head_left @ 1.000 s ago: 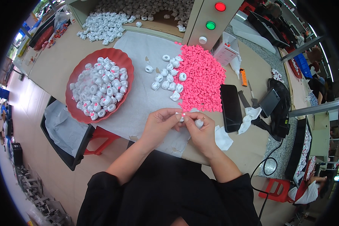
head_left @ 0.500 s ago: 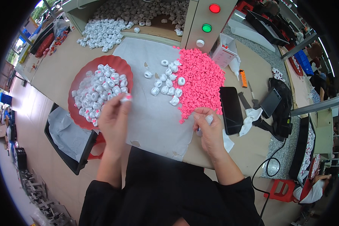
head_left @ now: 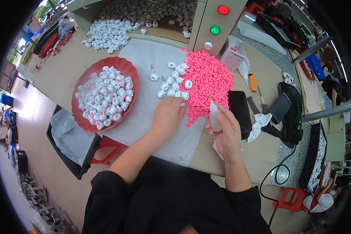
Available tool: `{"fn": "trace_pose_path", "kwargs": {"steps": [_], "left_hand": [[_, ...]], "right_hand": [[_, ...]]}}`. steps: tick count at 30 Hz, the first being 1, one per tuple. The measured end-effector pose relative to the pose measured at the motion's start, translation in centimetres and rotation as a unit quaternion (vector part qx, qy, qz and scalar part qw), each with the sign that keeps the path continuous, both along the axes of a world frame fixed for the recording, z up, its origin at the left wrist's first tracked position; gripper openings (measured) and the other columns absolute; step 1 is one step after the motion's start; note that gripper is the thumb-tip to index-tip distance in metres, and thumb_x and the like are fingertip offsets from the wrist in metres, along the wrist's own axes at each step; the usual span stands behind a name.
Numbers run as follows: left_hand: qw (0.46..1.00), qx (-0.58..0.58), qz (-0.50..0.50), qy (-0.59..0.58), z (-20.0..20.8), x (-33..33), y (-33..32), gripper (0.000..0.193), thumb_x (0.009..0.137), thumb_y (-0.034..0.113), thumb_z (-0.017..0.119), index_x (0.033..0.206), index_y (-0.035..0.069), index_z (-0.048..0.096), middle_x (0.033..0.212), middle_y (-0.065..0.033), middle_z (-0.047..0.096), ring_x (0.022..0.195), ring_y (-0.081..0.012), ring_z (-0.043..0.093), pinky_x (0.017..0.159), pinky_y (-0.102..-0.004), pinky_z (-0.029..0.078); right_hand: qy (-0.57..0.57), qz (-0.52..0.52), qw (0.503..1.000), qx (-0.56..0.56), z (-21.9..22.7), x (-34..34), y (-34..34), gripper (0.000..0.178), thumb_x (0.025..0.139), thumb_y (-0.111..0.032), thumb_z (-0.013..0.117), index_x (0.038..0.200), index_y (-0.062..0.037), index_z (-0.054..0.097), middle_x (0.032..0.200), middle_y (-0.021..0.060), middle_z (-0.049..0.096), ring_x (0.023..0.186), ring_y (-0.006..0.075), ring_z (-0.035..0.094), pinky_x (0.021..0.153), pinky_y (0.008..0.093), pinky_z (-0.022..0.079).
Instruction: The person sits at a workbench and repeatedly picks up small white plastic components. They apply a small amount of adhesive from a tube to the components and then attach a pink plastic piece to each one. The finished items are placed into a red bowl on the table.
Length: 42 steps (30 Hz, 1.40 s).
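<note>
My left hand (head_left: 168, 118) reaches over the paper sheet to a loose cluster of small white ring-like pieces (head_left: 171, 93). Its fingers are closed on one white piece (head_left: 183, 104), mostly hidden beneath them. In my right hand (head_left: 227, 132) a small white squeeze bottle (head_left: 214, 119) is gripped upright, its thin nozzle pointing up over the near edge of a heap of tiny pink pieces (head_left: 210, 78). To the left stands a red scalloped bowl (head_left: 133, 74) filled with white pieces, several bearing pink bits.
A black phone (head_left: 240, 113) lies right of the pink heap. Beyond it are an orange lighter (head_left: 252, 82), scissors (head_left: 262, 101) and a crumpled tissue (head_left: 258, 126). More white pieces (head_left: 107, 34) spill from a cabinet with lit buttons. A black tray (head_left: 72, 146) sits lower left.
My left hand has moved right from the bowl, where it held a white piece with pink on it, to the loose white pieces. My right hand has turned the bottle nozzle-up.
</note>
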<state>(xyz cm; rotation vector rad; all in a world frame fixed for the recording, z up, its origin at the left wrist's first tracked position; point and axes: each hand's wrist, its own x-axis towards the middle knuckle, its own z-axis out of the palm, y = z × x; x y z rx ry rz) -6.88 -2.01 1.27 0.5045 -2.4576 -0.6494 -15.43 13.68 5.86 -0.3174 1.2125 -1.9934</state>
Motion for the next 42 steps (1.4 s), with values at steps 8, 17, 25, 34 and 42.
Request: {"fn": "trace_pose_path", "kwargs": {"steps": [8, 17, 25, 34, 42], "left_hand": [[0.867, 0.469, -0.059, 0.159, -1.3, 3.9, 1.3, 0.020, 0.078, -0.007, 0.060, 0.096, -0.002, 0.056, 0.096, -0.0059, 0.050, 0.087, -0.0107, 0.055, 0.073, -0.0224, 0.047], [0.824, 0.510, -0.131, 0.207, -1.4, 4.2, 1.4, 0.026, 0.077, -0.010, 0.059, 0.101, -0.002, 0.054, 0.108, -0.0075, 0.051, 0.091, -0.0099, 0.054, 0.076, -0.0207, 0.045], [0.764, 0.595, -0.133, 0.209, -0.9, 4.4, 2.2, 0.028, 0.078, -0.010, 0.058, 0.104, -0.002, 0.051, 0.105, -0.0082, 0.053, 0.093, -0.0114, 0.054, 0.078, -0.0215, 0.045], [0.777, 0.578, -0.116, 0.219, -1.0, 4.4, 2.5, 0.029, 0.077, -0.012, 0.057, 0.104, -0.004, 0.048, 0.101, -0.0085, 0.053, 0.095, -0.0145, 0.056, 0.080, -0.0239, 0.046], [0.777, 0.577, -0.117, 0.221, -1.2, 4.5, 2.4, 0.028, 0.077, -0.012, 0.057, 0.103, -0.004, 0.048, 0.100, -0.0081, 0.053, 0.093, -0.0138, 0.056, 0.080, -0.0241, 0.046]], "right_hand": [[0.122, -0.064, 0.990, -0.006, -1.2, 0.7, 0.0, 0.030, 0.079, -0.005, 0.063, 0.105, -0.0009, 0.049, 0.084, 0.0064, 0.055, 0.073, 0.0122, 0.054, 0.064, 0.0253, 0.045], [0.228, -0.058, 0.972, -0.023, -2.4, 1.3, -0.3, 0.024, 0.085, -0.015, 0.056, 0.101, -0.0025, 0.044, 0.093, 0.0116, 0.053, 0.069, 0.0156, 0.053, 0.058, 0.0263, 0.042], [0.224, -0.054, 0.973, -0.012, -2.6, 1.5, -0.4, 0.023, 0.086, -0.017, 0.055, 0.100, -0.0029, 0.044, 0.091, 0.0102, 0.051, 0.067, 0.0141, 0.051, 0.058, 0.0250, 0.041], [0.408, -0.046, 0.912, 0.009, -3.5, 1.4, -0.1, 0.021, 0.086, -0.015, 0.054, 0.098, -0.0010, 0.043, 0.093, 0.0096, 0.046, 0.073, 0.0117, 0.049, 0.063, 0.0229, 0.044], [0.420, -0.035, 0.907, 0.024, -3.5, 1.6, 0.0, 0.021, 0.084, -0.009, 0.056, 0.098, 0.0003, 0.044, 0.093, 0.0112, 0.047, 0.079, 0.0150, 0.049, 0.069, 0.0251, 0.042]]}}
